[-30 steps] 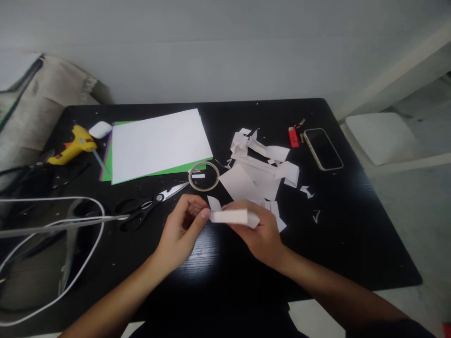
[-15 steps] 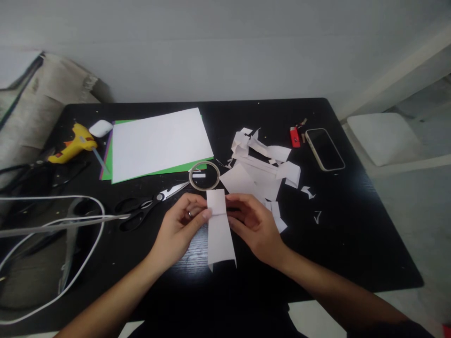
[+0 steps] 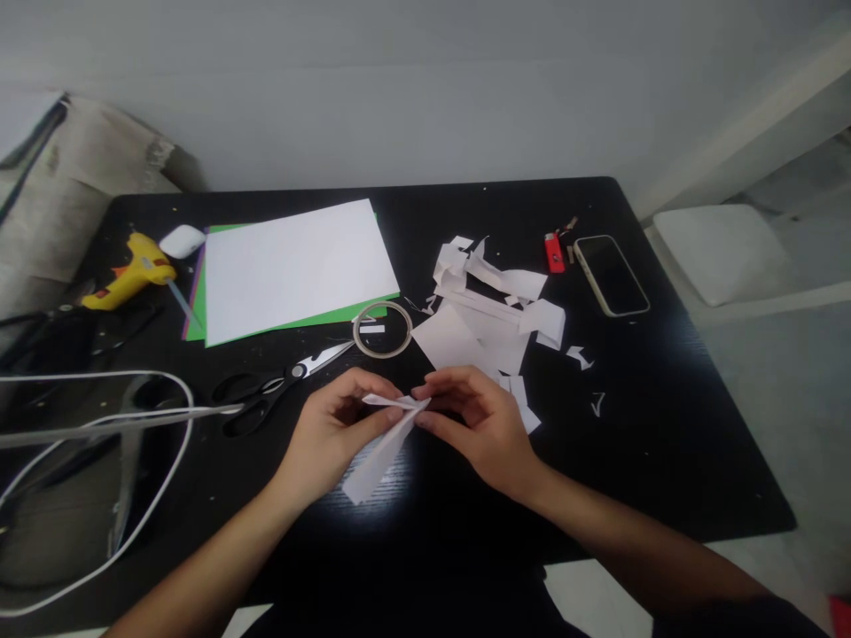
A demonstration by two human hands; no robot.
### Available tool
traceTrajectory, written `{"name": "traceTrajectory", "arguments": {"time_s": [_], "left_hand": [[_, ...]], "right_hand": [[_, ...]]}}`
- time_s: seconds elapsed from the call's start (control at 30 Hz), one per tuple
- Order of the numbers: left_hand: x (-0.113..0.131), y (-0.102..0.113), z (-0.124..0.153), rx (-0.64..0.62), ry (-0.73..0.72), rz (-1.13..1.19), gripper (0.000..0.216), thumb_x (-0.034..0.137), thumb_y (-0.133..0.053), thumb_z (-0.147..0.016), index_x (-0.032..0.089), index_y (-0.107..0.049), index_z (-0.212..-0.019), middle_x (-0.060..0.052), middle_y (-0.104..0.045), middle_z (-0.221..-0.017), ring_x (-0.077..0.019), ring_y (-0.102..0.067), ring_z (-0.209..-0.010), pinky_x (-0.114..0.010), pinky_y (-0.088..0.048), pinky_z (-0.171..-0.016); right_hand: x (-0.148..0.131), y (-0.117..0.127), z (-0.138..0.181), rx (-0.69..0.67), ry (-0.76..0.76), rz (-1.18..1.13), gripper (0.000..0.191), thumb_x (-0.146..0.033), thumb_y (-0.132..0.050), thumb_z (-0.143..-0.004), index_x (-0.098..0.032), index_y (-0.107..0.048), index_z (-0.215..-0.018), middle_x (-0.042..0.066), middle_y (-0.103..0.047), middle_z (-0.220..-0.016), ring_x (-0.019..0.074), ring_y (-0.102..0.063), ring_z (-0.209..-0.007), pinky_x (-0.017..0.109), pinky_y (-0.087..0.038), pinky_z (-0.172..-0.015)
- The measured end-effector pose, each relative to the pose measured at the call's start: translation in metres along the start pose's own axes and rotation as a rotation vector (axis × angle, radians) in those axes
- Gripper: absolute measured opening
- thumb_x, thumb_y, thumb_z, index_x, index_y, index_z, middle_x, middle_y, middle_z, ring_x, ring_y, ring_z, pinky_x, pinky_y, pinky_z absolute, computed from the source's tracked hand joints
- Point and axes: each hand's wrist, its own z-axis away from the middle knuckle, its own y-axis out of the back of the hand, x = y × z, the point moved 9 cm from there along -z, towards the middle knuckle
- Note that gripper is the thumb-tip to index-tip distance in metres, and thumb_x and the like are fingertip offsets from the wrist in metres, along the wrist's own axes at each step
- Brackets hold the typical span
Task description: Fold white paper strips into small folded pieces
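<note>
Now, head view: the left hand point(image 3: 332, 434) and right hand point(image 3: 479, 425) both pinch the upper end of the white paper strip point(image 3: 378, 461). Their fingertips nearly meet, just above the table point(image 3: 665, 425) near its front edge.

Change: half a second ago the strip hung flat and straight down between the hands. Now it's gathered narrow at the pinch and slants down-left under the left hand. Whether the free end touches the table, can't tell. It reads as the crease being squeezed together, so shaping is under way, not finished.

Around: scissors point(image 3: 266, 394) just left of the left hand, tape roll point(image 3: 382, 330) just beyond the fingertips, paper scraps point(image 3: 492, 310) behind the right hand. Farther back: white sheet point(image 3: 296, 266), glue gun point(image 3: 133, 266), lighter point(image 3: 553, 254), phone point(image 3: 610, 276). None of those has shifted.
</note>
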Motion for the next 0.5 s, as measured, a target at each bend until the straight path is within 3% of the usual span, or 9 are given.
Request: {"name": "traceTrajectory", "arguments": {"time_s": [0.13, 0.3, 0.43, 0.5], "left_hand": [[0.004, -0.003, 0.002, -0.082, -0.005, 0.019, 0.016, 0.028, -0.082, -0.089, 0.018, -0.074, -0.097, -0.004, -0.078, -0.088, -0.0162, -0.073, -0.077, -0.025, -0.059, -0.071], [0.012, -0.001, 0.005, -0.124, -0.043, -0.022, 0.018, 0.034, -0.073, -0.097, 0.022, -0.073, -0.111, -0.007, -0.078, -0.102, -0.0187, -0.074, -0.087, -0.027, -0.059, -0.075], [0.010, -0.004, 0.007, -0.143, -0.065, 0.055, 0.032, 0.039, -0.071, -0.099, 0.025, -0.066, -0.127, -0.010, -0.073, -0.123, -0.0242, -0.073, -0.109, -0.034, -0.059, -0.091], [0.006, -0.010, 0.007, -0.177, -0.062, 0.115, 0.043, 0.039, -0.076, -0.095, 0.026, -0.060, -0.134, -0.011, -0.071, -0.126, -0.0248, -0.073, -0.110, -0.037, -0.059, -0.094]], "right_hand": [[-0.007, 0.002, 0.001, 0.020, 0.054, 0.099, 0.024, -0.027, -0.091, -0.081, -0.027, -0.076, -0.100, 0.001, -0.080, -0.095, 0.0189, -0.078, -0.093, 0.039, -0.065, -0.093], [-0.018, 0.005, 0.003, 0.074, 0.154, 0.218, 0.016, -0.029, -0.088, -0.084, -0.028, -0.078, -0.096, 0.001, -0.080, -0.093, 0.0200, -0.077, -0.086, 0.040, -0.067, -0.086], [-0.022, 0.006, 0.004, 0.099, 0.207, 0.273, 0.012, -0.029, -0.086, -0.087, -0.028, -0.078, -0.094, 0.001, -0.079, -0.093, 0.0190, -0.076, -0.083, 0.038, -0.067, -0.083], [-0.021, 0.006, 0.004, 0.101, 0.198, 0.276, 0.009, -0.030, -0.084, -0.089, -0.028, -0.077, -0.094, 0.002, -0.078, -0.093, 0.0189, -0.075, -0.083, 0.037, -0.067, -0.082]]}}
